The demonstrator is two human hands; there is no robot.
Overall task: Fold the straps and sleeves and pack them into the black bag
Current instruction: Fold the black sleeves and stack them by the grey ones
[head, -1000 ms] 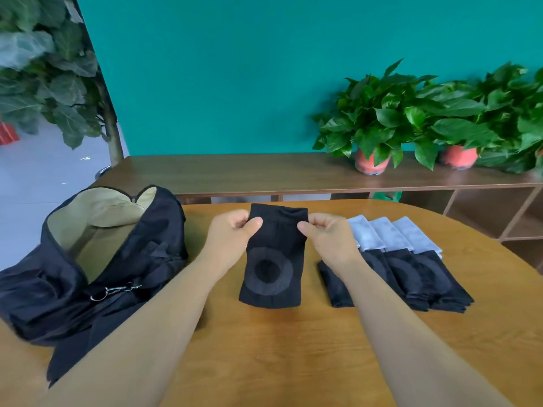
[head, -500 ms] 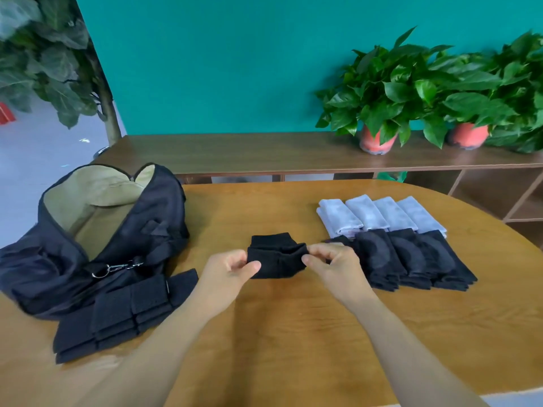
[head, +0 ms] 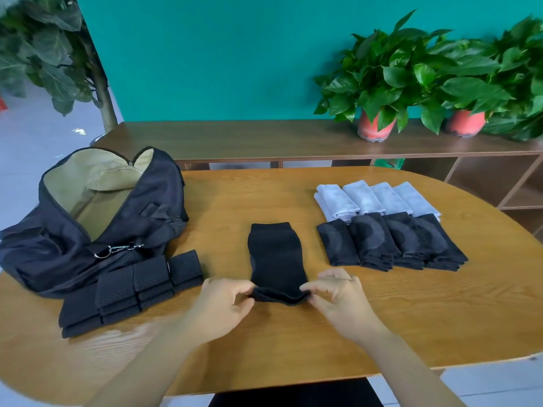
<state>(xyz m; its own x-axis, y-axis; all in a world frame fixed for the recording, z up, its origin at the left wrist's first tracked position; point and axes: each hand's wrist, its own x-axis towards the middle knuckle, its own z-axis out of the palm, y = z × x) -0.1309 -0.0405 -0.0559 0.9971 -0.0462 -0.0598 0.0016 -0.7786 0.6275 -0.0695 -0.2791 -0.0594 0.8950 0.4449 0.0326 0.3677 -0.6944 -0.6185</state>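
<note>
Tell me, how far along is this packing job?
Done, it seems: folded mesh straps stacked beside the black bag, and rows of folded black sleeves and grey sleeves at right. In hand: the left hand and right hand pinch the near edge of one flat black sleeve. Left: fold it, then pack everything; the open bag shows nothing inside.

Bare table point(head: 220, 224) between black sleeve point(head: 276, 257) and black bag point(head: 97, 230): room for hand. Folded straps point(head: 132, 289) lie just before bag, block low way in. Bag mouth open on top. Right side crowded: folded black sleeves point(head: 390, 242), grey folded cloths point(head: 376, 198) touching behind. Near table edge bare.
</note>
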